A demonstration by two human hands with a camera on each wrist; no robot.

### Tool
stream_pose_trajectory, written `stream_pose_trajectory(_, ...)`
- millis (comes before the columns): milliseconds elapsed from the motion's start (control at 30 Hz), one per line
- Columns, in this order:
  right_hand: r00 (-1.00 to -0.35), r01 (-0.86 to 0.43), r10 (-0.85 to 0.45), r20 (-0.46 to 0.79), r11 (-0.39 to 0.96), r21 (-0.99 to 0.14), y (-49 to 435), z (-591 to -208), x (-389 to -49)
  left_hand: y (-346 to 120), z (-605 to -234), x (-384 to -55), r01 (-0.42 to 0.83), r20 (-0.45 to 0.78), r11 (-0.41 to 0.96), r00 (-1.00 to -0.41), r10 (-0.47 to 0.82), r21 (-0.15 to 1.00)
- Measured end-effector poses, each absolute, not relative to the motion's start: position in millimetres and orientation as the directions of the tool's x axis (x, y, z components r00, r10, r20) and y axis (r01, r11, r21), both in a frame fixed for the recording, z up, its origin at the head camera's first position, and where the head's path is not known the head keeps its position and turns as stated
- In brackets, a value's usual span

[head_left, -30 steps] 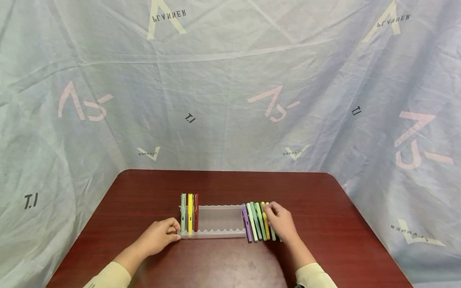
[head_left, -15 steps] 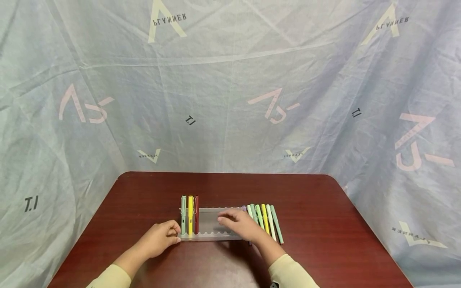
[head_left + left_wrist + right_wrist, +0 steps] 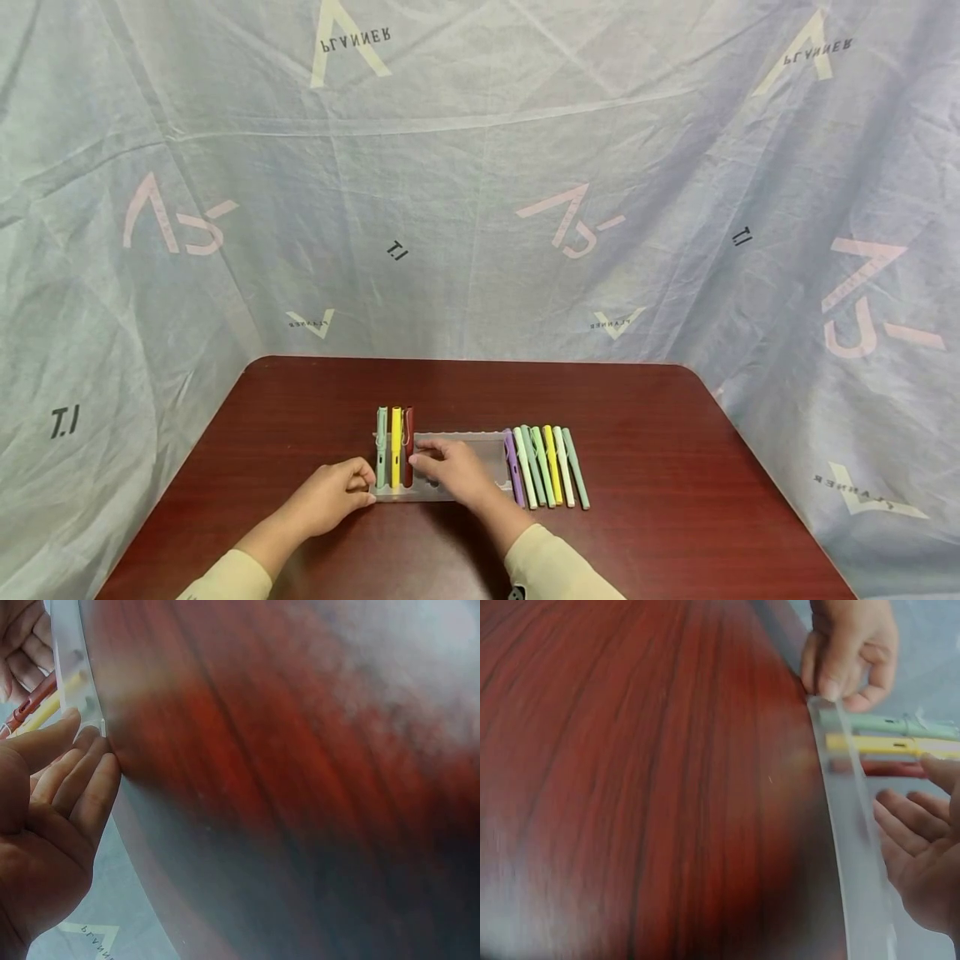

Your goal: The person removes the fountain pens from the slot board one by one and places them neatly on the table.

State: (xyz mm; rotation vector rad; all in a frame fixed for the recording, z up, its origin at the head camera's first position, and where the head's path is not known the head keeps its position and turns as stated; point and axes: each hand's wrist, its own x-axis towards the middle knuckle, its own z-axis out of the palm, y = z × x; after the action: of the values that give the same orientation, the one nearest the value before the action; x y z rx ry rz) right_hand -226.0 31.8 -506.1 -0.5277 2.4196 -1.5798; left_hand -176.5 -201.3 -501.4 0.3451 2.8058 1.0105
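Note:
My left hand (image 3: 333,497) holds the near left corner of a clear plastic pen tray (image 3: 491,454) between thumb and fingers. A sage green pen (image 3: 382,442), a yellow pen (image 3: 396,442) and a dark red pen (image 3: 409,425) lie side by side in its left slots. Over the tray, my right hand (image 3: 457,471) has its thumb and index fingertips at the right side of the dark red pen. In the right wrist view its other fingers (image 3: 904,821) are loosely extended, and no pen is seen in the palm.
Right of the tray, several pens lie in a slanted row on the dark red table (image 3: 660,467): a purple pen (image 3: 514,467) nearest the tray, then green, pale and yellow pens (image 3: 553,467). A grey printed cloth (image 3: 465,250) hangs around the table's back and sides.
My right hand has left the loose row of pens and swept left over the tray to the dark red pen. The left hand stays at the tray corner.

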Motion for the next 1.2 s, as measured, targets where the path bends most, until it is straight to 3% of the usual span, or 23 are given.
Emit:
stream_pose_trajectory(500,-0.941,-0.230,-0.320,0.113,0.357,-0.905,17,-503,-224,-201,-501,-176,0.172,-0.036,0.758,-0.968,0.249,0.630)
stream_pose_trajectory(633,-0.926,-0.251,-0.337,0.168,0.219,-0.943,22,-495,-223,-201,-500,-177,0.171,-0.030,0.763,-0.970,0.241,0.623)
stream_pose_trajectory(800,-0.903,-0.145,-0.405,0.145,-0.030,-0.989,25,-492,-222,-201,-499,-177,0.166,-0.032,0.765,-0.971,0.237,0.623)
stream_pose_trajectory(1200,-0.879,-0.013,-0.474,0.061,-0.104,-0.995,28,-509,-219,-199,-501,-175,0.160,-0.037,0.760,-0.971,0.235,0.630)
